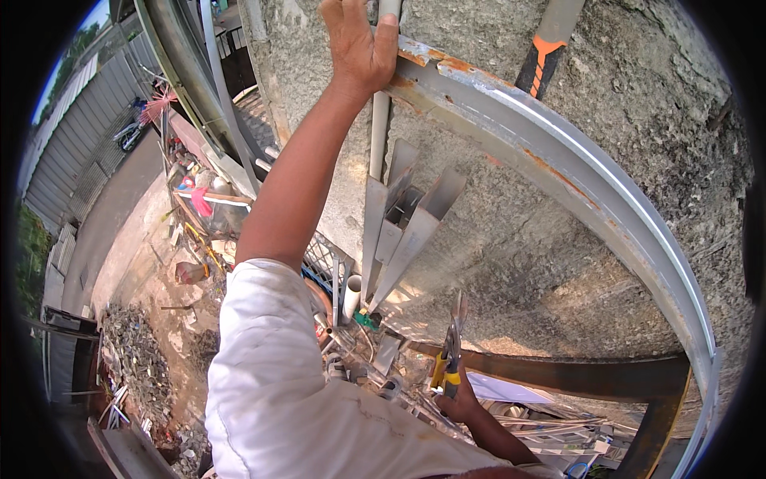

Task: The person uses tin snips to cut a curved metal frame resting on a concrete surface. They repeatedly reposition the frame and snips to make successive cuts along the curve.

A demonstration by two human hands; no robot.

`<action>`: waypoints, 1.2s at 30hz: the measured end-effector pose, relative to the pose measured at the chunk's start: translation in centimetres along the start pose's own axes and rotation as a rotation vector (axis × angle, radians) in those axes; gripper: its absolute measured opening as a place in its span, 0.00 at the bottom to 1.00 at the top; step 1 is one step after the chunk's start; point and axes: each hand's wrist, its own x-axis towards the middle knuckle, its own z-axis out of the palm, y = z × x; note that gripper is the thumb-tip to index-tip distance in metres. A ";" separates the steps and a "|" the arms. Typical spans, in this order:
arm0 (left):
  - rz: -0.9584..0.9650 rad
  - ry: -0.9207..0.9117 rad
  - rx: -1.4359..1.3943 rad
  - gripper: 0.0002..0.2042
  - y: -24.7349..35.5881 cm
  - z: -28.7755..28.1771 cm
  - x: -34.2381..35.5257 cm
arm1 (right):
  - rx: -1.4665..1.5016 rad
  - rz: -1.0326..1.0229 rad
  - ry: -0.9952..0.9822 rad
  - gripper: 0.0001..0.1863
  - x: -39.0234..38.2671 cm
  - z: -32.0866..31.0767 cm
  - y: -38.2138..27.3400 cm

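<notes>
The long, rust-marked metal channel (558, 152) is running rightward from my left hand (361, 48), which is resting half-open at its end, grip unclear; well below, my right hand (463, 403) is gripping yellow-handled snips (452, 348), blades pointing up.

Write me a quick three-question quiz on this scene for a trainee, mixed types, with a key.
1. The snips in the right hand have handles that are partly: A) red; B) yellow; C) blue.
2. True or false: the left hand is higher in the picture than the right hand.
3. Fill in: from the left hand, the bar runs down toward the picture's lower ____ corner.

Key: 1. B; 2. True; 3. right.
</notes>
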 end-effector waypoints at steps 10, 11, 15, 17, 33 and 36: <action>-0.008 -0.015 -0.038 0.23 -0.5 0.5 -0.4 | -0.060 0.038 -0.148 0.36 1.8 1.3 -3.2; -0.019 -0.025 -0.033 0.23 -0.4 0.4 -0.2 | -0.059 0.043 -0.147 0.37 1.8 1.4 -3.6; -0.002 -0.027 -0.022 0.23 -0.8 0.3 -0.3 | -0.066 0.053 -0.152 0.41 1.3 1.7 -3.7; 0.030 -0.018 -0.026 0.23 -1.1 0.3 -0.1 | -0.074 0.060 -0.158 0.43 1.0 1.7 -3.0; -0.229 0.116 -0.206 0.23 2.7 -5.2 -2.2 | -0.103 -0.126 -0.129 0.40 1.9 -0.9 -5.4; -0.514 0.072 -0.352 0.24 7.7 -11.8 -8.1 | -0.014 -0.236 -0.118 0.43 3.1 -2.2 -8.4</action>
